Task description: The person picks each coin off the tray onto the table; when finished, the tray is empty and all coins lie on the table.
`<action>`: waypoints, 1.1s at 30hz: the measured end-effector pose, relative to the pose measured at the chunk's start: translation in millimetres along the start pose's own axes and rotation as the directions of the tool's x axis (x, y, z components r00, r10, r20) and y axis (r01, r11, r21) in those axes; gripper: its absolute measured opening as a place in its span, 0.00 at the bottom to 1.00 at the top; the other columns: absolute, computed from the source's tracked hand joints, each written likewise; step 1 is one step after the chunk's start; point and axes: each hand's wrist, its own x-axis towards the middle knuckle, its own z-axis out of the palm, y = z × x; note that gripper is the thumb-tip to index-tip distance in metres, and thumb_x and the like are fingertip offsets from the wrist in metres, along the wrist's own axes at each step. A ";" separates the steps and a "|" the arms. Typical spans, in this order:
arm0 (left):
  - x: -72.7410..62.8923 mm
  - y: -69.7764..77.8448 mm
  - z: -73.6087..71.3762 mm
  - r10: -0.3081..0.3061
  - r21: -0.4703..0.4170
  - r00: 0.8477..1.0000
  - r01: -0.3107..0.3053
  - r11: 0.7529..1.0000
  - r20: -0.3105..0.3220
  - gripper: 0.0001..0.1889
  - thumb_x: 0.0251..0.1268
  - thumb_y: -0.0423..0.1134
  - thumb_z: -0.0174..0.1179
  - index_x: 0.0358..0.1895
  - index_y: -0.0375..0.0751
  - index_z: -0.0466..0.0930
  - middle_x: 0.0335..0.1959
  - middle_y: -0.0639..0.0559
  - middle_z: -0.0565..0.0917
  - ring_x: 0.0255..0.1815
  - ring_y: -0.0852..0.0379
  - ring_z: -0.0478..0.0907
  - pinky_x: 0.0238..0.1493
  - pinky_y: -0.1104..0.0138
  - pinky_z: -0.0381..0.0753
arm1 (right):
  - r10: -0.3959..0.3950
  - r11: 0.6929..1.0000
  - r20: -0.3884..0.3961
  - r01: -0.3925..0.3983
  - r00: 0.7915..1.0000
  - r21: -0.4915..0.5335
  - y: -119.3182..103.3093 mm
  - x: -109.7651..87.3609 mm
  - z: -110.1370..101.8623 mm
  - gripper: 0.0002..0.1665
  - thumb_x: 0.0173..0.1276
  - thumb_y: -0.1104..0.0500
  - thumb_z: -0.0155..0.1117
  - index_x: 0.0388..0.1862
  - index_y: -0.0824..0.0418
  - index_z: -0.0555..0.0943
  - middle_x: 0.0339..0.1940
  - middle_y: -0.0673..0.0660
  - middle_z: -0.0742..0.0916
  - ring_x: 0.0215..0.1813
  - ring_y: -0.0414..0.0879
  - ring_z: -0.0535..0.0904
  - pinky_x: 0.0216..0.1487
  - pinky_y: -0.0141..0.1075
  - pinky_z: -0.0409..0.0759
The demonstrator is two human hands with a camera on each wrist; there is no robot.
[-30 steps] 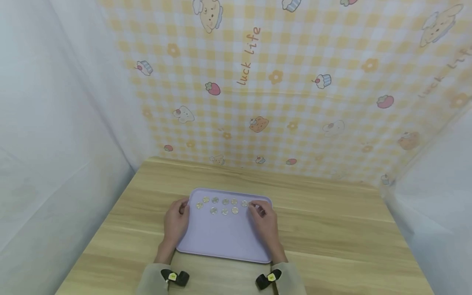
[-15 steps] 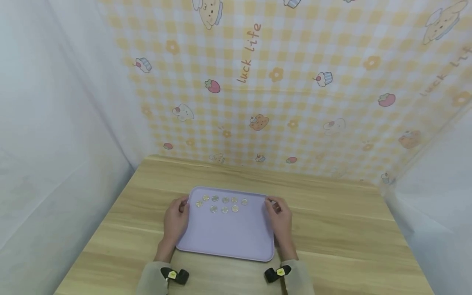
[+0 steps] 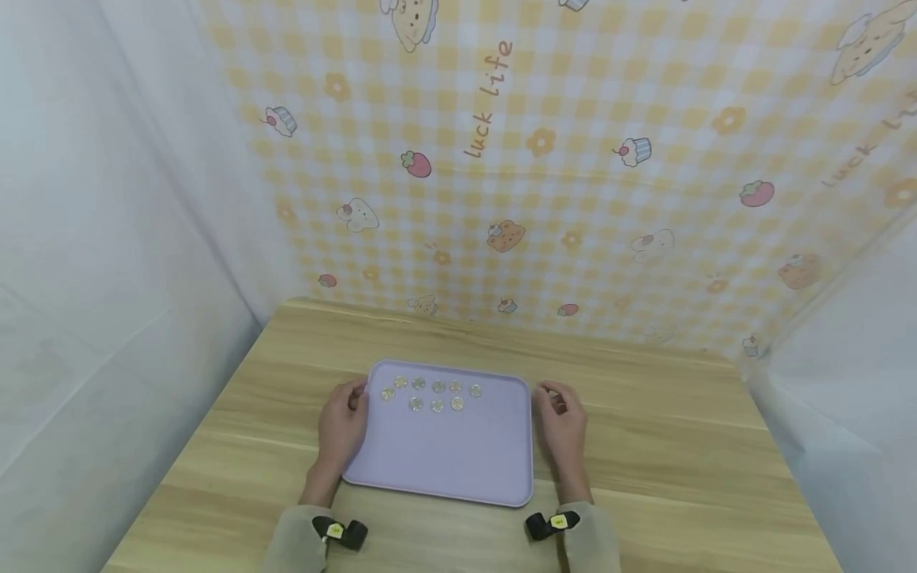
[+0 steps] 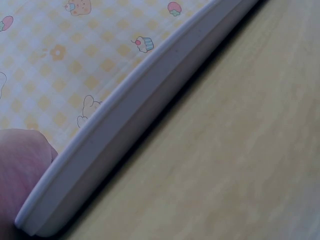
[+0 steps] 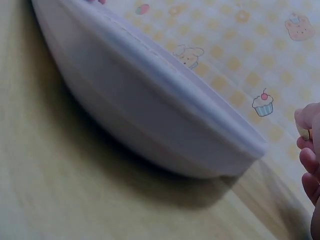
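Observation:
A lavender tray (image 3: 444, 454) lies on the table, with several small gold- and silver-toned coins (image 3: 438, 387) in two loose rows along its far side. My left hand (image 3: 342, 426) grips the tray's left edge near the far corner. In the left wrist view, a fingertip (image 4: 25, 160) shows at the rim. Just off the tray's right edge is my right hand (image 3: 563, 422), fingers curled. The right wrist view shows its thumb and finger pinching a small gold-coloured coin (image 5: 303, 132), mostly hidden by the fingers.
The wood-grain table (image 3: 666, 454) extends on both sides of the tray. A yellow checked cloth (image 3: 544, 191) with cartoon prints hangs behind it. White sheets (image 3: 107, 239) close off the left and right sides.
My right hand has moved right, from over the coins at the tray's far right to beyond its right edge. The left hand stays at the tray's left edge, and the coins left lying keep their places.

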 end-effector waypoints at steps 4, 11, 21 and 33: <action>0.7 1.4 -0.3 0.008 -0.008 1.000 -0.008 1.000 -0.001 0.14 0.71 0.34 0.57 0.56 0.36 0.81 0.39 0.45 0.82 0.35 0.54 0.76 0.34 0.69 0.76 | 0.002 1.000 0.016 -0.002 1.000 -0.002 4.5 1.8 -5.4 0.09 0.64 0.65 0.71 0.43 0.63 0.87 0.36 0.62 0.86 0.33 0.34 0.74 0.34 0.19 0.71; 0.6 0.2 -0.4 0.000 0.005 1.000 0.000 1.000 -0.001 0.14 0.71 0.34 0.57 0.56 0.37 0.81 0.41 0.45 0.83 0.37 0.53 0.78 0.37 0.69 0.76 | -0.043 0.998 0.026 0.045 0.999 -0.048 7.0 5.2 -12.6 0.10 0.63 0.66 0.71 0.43 0.66 0.86 0.39 0.62 0.86 0.35 0.35 0.75 0.36 0.20 0.72; 1.1 -0.1 0.9 0.002 0.001 1.000 -0.002 1.000 -0.007 0.14 0.71 0.34 0.57 0.55 0.37 0.81 0.41 0.45 0.83 0.37 0.53 0.78 0.36 0.68 0.76 | 0.000 0.961 0.104 0.029 0.995 -0.276 10.0 7.8 -15.1 0.10 0.66 0.61 0.69 0.43 0.65 0.85 0.43 0.62 0.87 0.45 0.53 0.77 0.45 0.42 0.74; 0.3 2.0 -0.7 0.005 -0.005 1.000 -0.005 1.000 0.003 0.14 0.71 0.34 0.57 0.56 0.36 0.81 0.40 0.45 0.82 0.36 0.53 0.77 0.35 0.69 0.75 | 0.077 0.918 0.162 -0.006 0.984 -0.397 9.3 9.1 -17.2 0.13 0.68 0.58 0.66 0.46 0.66 0.85 0.50 0.65 0.86 0.53 0.58 0.74 0.55 0.52 0.73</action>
